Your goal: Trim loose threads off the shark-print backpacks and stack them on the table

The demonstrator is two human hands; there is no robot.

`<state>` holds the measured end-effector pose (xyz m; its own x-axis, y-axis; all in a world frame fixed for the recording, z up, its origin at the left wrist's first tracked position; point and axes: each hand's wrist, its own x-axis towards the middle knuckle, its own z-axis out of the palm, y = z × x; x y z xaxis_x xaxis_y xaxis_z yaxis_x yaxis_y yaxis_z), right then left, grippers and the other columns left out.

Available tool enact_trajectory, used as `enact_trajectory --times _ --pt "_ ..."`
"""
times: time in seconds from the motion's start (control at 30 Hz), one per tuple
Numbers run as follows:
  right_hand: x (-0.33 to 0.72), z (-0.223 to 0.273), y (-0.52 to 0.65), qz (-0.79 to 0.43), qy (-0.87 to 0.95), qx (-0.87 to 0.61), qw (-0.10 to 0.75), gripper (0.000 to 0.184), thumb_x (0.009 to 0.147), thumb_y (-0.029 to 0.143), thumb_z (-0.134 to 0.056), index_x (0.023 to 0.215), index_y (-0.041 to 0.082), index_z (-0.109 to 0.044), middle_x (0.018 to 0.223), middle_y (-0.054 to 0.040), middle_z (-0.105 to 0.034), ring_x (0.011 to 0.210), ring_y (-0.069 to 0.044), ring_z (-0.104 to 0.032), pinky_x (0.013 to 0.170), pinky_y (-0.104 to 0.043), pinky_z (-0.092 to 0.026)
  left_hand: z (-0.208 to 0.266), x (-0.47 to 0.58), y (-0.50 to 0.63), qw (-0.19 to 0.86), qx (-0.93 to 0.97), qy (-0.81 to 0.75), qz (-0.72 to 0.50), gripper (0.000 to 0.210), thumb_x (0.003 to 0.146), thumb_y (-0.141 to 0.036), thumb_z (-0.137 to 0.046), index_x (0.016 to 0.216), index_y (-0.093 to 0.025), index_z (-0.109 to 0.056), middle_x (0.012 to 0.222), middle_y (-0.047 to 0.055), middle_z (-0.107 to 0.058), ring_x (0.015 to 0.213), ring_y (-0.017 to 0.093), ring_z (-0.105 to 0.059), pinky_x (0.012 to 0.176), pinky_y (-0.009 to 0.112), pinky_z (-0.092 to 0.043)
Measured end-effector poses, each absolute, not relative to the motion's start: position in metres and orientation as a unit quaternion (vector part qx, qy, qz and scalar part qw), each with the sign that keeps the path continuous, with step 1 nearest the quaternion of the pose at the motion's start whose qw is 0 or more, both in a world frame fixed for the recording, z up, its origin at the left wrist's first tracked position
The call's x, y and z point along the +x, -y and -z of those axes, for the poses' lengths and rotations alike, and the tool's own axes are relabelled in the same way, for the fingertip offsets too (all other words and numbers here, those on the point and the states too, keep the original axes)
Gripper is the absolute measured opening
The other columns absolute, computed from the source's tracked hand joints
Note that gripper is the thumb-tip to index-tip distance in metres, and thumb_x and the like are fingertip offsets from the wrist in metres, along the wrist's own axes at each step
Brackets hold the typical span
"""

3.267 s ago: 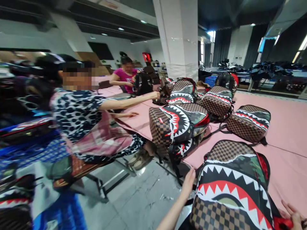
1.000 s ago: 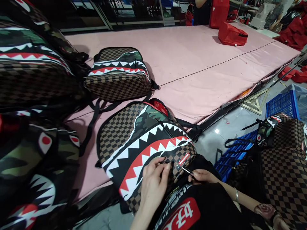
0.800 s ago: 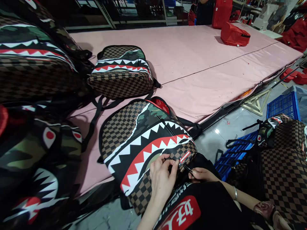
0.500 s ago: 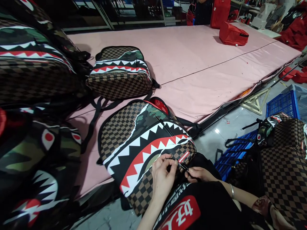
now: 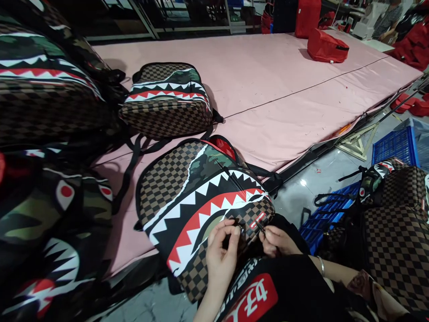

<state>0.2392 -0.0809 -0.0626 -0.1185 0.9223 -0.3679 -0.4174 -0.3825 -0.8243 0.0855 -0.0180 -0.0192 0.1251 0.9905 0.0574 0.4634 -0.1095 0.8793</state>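
Note:
A checkered backpack (image 5: 170, 179) with a shark-mouth print leans on the table's front edge, its lower end towards me. Over its lower right part, my left hand (image 5: 221, 250) is closed in a pinch, thumb against forefinger. Something small, dark and shiny shows at those fingertips, too small to name. To the right, my right hand (image 5: 279, 241) is closed around a thin dark pointed tool (image 5: 260, 226), whose tip lies over the small red label (image 5: 257, 221) on the backpack. The tool's exact kind is not clear.
Behind stands a smaller checkered backpack (image 5: 167, 100) on the pink-covered table (image 5: 268, 89). More shark-print bags (image 5: 50, 98) are piled at left. A red bag (image 5: 327, 46) sits at the far end. At right, checkered bags (image 5: 395, 223) lie by a blue crate (image 5: 393, 145).
My hands have moved apart: the left has shifted a little left, away from the tool. The dark tool in my right hand now points up across the red label.

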Motion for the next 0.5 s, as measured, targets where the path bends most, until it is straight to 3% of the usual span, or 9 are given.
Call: enact_trajectory --times 0.1,0.17,0.2,0.27,0.33,0.4,0.5 --pt "0.281 0.060 0.070 -0.521 0.420 -0.526 0.525 0.027 0.081 0.044 -0.053 0.097 0.023 -0.058 0.074 0.0000 -0.055 0.065 -0.013 -0.051 0.064 -0.027 -0.042 0.005 0.086 0.026 0.415 0.667 -0.513 -0.344 0.021 0.082 -0.034 -0.048 0.068 -0.021 -0.054 0.084 0.005 -0.058 0.082 0.020 -0.056 0.077 0.034 -0.047" --pt "0.310 0.060 0.058 -0.408 0.531 -0.556 0.493 0.030 0.081 0.039 -0.055 0.107 0.023 -0.058 0.093 -0.0050 -0.059 0.085 -0.018 -0.054 0.078 -0.033 -0.042 -0.002 0.090 0.032 0.462 0.713 -0.433 -0.300 0.022 0.084 -0.030 -0.047 0.065 -0.020 -0.056 0.080 0.005 -0.059 0.078 0.018 -0.057 0.071 0.030 -0.048" --pt "0.323 0.060 0.053 -0.381 0.571 -0.557 0.468 0.032 0.082 0.037 -0.055 0.111 0.023 -0.057 0.097 -0.0064 -0.060 0.087 -0.019 -0.055 0.079 -0.034 -0.042 -0.003 0.093 0.035 0.482 0.740 -0.382 -0.273 0.019 0.084 -0.027 -0.047 0.071 -0.020 -0.060 0.086 0.006 -0.061 0.080 0.018 -0.058 0.072 0.029 -0.049" --pt "0.341 0.059 0.043 -0.363 0.627 -0.549 0.417 0.032 0.084 0.035 -0.053 0.113 0.021 -0.056 0.095 -0.0076 -0.061 0.083 -0.019 -0.056 0.077 -0.033 -0.044 -0.002 0.098 0.039 0.510 0.782 -0.285 -0.219 0.023 0.085 -0.022 -0.046 0.104 -0.023 -0.060 0.111 0.009 -0.058 0.085 0.016 -0.060 0.077 0.028 -0.050" --pt "0.350 0.059 0.035 -0.354 0.667 -0.538 0.376 0.028 0.085 0.035 -0.051 0.107 0.020 -0.059 0.090 -0.0071 -0.063 0.080 -0.019 -0.057 0.074 -0.033 -0.045 0.001 0.101 0.041 0.518 0.802 -0.240 -0.177 0.046 0.086 -0.018 -0.045 0.131 -0.027 -0.039 0.121 0.010 -0.054 0.083 0.013 -0.060 0.079 0.027 -0.050" --pt "0.352 0.060 0.029 -0.339 0.704 -0.522 0.342 0.024 0.086 0.035 -0.050 0.101 0.020 -0.061 0.086 -0.0063 -0.064 0.079 -0.019 -0.058 0.074 -0.032 -0.045 0.004 0.101 0.042 0.510 0.811 -0.242 -0.156 0.044 0.086 -0.018 -0.045 0.128 -0.027 -0.042 0.106 0.006 -0.062 0.077 0.013 -0.061 0.074 0.025 -0.050" --pt "0.351 0.063 0.020 -0.314 0.746 -0.480 0.337 0.023 0.087 0.035 -0.050 0.099 0.019 -0.060 0.083 -0.0062 -0.064 0.078 -0.018 -0.058 0.073 -0.031 -0.045 0.006 0.098 0.043 0.487 0.816 -0.259 -0.171 0.020 0.086 -0.019 -0.047 0.101 -0.023 -0.060 0.081 0.003 -0.066 0.074 0.014 -0.062 0.067 0.022 -0.049"
